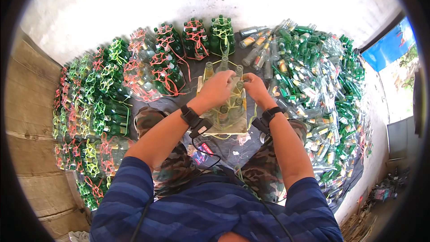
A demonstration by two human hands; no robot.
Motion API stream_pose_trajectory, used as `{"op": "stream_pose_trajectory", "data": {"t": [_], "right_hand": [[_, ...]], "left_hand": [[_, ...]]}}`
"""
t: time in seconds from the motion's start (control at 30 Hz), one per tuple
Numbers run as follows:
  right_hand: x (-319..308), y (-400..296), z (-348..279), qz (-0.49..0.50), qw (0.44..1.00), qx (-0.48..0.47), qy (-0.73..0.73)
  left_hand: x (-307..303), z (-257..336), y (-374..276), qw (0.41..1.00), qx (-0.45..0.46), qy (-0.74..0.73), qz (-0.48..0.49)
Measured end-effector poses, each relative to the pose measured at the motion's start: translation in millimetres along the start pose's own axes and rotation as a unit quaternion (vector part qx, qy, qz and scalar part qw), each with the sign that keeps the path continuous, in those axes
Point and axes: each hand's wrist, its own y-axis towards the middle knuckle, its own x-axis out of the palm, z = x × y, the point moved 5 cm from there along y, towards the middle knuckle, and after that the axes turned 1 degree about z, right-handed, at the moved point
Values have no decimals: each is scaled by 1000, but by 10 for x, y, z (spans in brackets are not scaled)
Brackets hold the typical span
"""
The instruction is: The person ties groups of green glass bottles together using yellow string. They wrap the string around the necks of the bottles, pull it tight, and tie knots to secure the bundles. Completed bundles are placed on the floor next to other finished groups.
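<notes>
Between my knees, a cluster of clear glass bottles (238,102) stands upright on a pale square board (240,126). Yellow-green plastic cord (231,101) runs between their necks, and a loose strand hangs down at the right. My left hand (219,88) reaches over the cluster from the left, fingers curled among the necks and hiding some of them. On the right side, my right hand (256,86) has its fingertips bent close to a bottle neck. Whether either hand grips cord or glass is too small to tell.
Tied bundles of green bottles (167,70) and clear bottles line the left and back. A large heap of loose bottles (312,87) lies to the right. Dark sheeting (221,151) covers the floor, with a printed packet (203,153) on it. A white wall (151,3) rises behind.
</notes>
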Motion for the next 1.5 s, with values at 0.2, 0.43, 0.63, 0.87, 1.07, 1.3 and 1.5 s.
{"op": "stream_pose_trajectory", "data": {"t": [0.2,0.43,0.63,0.87,1.07,1.3,1.5], "right_hand": [[4,-20,-157,8,1000,-9,3],[-13,-68,-390,-55,997,12,43],[-26,-137,-562,-115,989,76,50],[-55,14,-329,-111,989,50,87],[-44,-237,-483,-91,987,49,120],[-24,-714,-349,-18,986,83,144],[477,-1244,-97,176,957,11,229]], "left_hand": [[-553,-57,-94,993,-2,85,80],[-655,-651,-477,957,-170,195,-132],[-73,-920,-862,946,-216,170,-175],[23,-839,-795,930,-329,-34,-161],[-119,-1075,-676,964,-253,-5,-81],[-351,-1264,-168,991,-53,110,63],[-493,-1116,282,989,-84,109,-50]]}}
